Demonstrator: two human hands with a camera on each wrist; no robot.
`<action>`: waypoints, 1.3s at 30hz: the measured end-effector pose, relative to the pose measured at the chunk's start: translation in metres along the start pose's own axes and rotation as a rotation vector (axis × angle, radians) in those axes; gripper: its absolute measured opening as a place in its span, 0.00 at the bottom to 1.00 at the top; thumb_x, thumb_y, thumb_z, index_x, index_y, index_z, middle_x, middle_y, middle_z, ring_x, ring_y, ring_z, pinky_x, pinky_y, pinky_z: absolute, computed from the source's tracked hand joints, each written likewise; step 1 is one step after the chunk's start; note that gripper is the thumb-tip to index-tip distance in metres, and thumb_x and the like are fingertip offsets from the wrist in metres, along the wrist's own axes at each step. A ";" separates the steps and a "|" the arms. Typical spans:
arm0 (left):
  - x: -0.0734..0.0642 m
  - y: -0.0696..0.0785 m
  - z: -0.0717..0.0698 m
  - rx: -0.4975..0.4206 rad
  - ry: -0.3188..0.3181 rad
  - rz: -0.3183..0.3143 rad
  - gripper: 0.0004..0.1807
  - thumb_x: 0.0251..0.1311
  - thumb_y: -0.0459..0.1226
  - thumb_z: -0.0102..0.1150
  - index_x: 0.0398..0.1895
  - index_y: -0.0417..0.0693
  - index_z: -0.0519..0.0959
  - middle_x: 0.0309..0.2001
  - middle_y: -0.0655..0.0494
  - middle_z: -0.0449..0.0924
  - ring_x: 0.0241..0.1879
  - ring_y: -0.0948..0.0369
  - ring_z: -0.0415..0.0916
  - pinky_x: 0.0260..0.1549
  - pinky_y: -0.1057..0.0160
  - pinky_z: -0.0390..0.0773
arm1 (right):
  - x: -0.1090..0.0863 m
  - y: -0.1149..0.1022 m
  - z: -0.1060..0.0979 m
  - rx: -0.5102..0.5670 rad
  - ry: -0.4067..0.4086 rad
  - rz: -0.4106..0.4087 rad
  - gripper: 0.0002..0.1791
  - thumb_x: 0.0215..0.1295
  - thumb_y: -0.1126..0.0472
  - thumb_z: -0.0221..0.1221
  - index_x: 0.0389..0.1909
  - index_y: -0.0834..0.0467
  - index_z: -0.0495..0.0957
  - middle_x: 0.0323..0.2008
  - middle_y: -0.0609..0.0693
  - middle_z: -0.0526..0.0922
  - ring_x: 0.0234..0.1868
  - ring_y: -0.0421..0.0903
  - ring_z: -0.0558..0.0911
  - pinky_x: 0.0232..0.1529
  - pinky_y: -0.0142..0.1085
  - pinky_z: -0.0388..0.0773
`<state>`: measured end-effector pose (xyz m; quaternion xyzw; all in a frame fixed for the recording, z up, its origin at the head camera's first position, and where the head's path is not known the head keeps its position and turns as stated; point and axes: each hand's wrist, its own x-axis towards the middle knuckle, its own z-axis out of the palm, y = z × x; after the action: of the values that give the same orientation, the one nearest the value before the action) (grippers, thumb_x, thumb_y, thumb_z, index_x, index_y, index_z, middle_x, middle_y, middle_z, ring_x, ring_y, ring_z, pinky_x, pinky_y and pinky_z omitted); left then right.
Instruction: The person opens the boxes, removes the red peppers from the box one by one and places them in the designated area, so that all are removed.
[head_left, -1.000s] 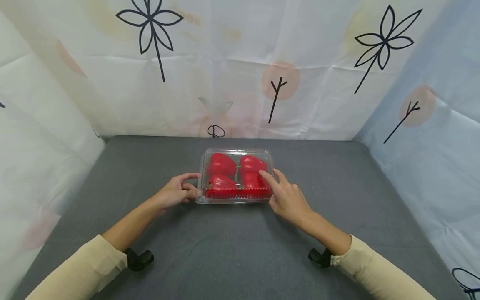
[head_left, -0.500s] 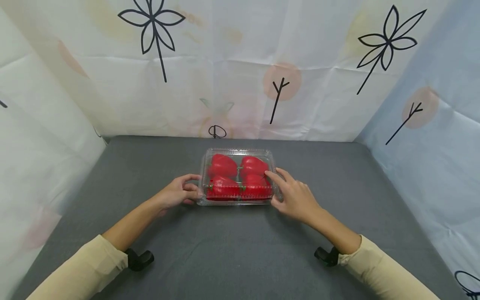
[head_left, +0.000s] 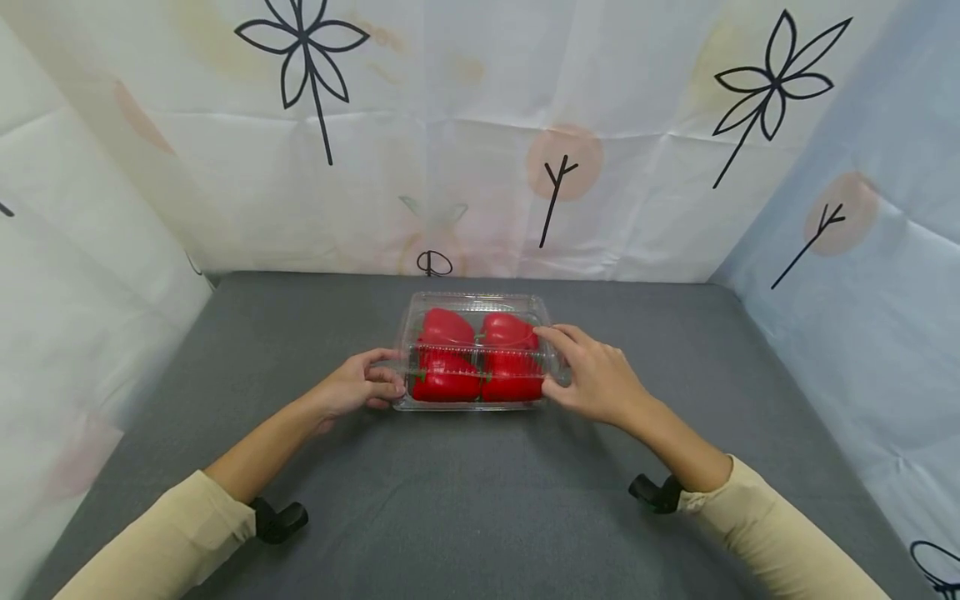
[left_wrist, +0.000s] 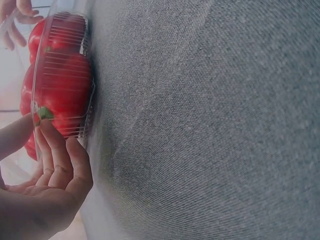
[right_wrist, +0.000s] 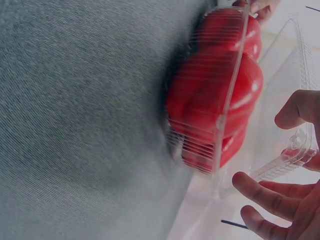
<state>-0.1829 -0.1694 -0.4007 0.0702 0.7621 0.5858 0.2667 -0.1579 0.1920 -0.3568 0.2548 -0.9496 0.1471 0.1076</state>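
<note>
A clear plastic clamshell box rests on the grey cloth in the head view. Several red bell peppers fill its base, a green stem showing on one in the left wrist view. My left hand pinches the left rim of the base between thumb and fingers. At the right side, my right hand holds the hinged lid by its front corner. In the right wrist view the lid stands tilted up, apart from the base rim, with my thumb on one side of its edge.
Grey cloth covers the table around the box. White printed curtains hang behind and along both sides. Each wrist carries a black camera mount below a beige sleeve.
The lid's front edge has risen away from the base, with my right hand moving up with it. My left hand stays at the left rim, and the peppers keep their places.
</note>
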 end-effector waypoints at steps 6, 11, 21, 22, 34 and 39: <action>-0.001 -0.001 0.000 -0.003 -0.006 -0.002 0.34 0.66 0.35 0.62 0.71 0.38 0.60 0.38 0.53 0.82 0.42 0.57 0.80 0.52 0.53 0.77 | 0.003 0.003 -0.006 0.025 0.001 0.007 0.31 0.56 0.56 0.61 0.64 0.54 0.74 0.53 0.56 0.79 0.27 0.42 0.75 0.19 0.34 0.67; -0.003 -0.001 0.002 -0.010 -0.006 -0.001 0.33 0.66 0.34 0.62 0.71 0.38 0.60 0.39 0.52 0.82 0.41 0.57 0.79 0.52 0.53 0.77 | 0.007 0.004 -0.011 0.044 -0.006 0.027 0.31 0.57 0.55 0.62 0.64 0.55 0.74 0.53 0.57 0.80 0.30 0.45 0.78 0.22 0.35 0.69; -0.003 -0.003 0.002 -0.037 -0.018 0.001 0.35 0.65 0.35 0.63 0.72 0.39 0.59 0.41 0.51 0.81 0.41 0.58 0.79 0.50 0.56 0.78 | 0.015 0.006 -0.017 0.096 0.042 0.087 0.31 0.60 0.54 0.60 0.66 0.54 0.71 0.54 0.55 0.81 0.46 0.51 0.80 0.37 0.50 0.78; -0.003 -0.003 0.002 -0.039 -0.019 0.002 0.35 0.65 0.35 0.63 0.72 0.39 0.59 0.41 0.51 0.81 0.41 0.58 0.79 0.50 0.56 0.78 | 0.015 0.006 -0.018 0.107 0.050 0.095 0.31 0.61 0.54 0.60 0.66 0.54 0.71 0.54 0.55 0.81 0.48 0.52 0.79 0.40 0.51 0.77; -0.004 -0.003 0.003 -0.046 -0.020 -0.012 0.36 0.66 0.35 0.63 0.73 0.40 0.58 0.42 0.49 0.80 0.41 0.57 0.79 0.51 0.56 0.78 | 0.029 0.015 -0.022 0.244 0.110 0.155 0.33 0.63 0.55 0.60 0.70 0.53 0.65 0.52 0.60 0.81 0.50 0.57 0.79 0.44 0.57 0.74; -0.004 -0.003 0.004 -0.052 -0.020 -0.014 0.36 0.66 0.35 0.62 0.73 0.40 0.58 0.42 0.49 0.80 0.41 0.57 0.79 0.51 0.56 0.78 | 0.037 0.022 -0.022 0.359 0.128 0.180 0.33 0.65 0.58 0.59 0.71 0.55 0.63 0.53 0.62 0.81 0.48 0.58 0.79 0.45 0.54 0.74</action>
<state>-0.1766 -0.1687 -0.4033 0.0638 0.7443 0.6029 0.2802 -0.1981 0.2006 -0.3310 0.1743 -0.9184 0.3388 0.1069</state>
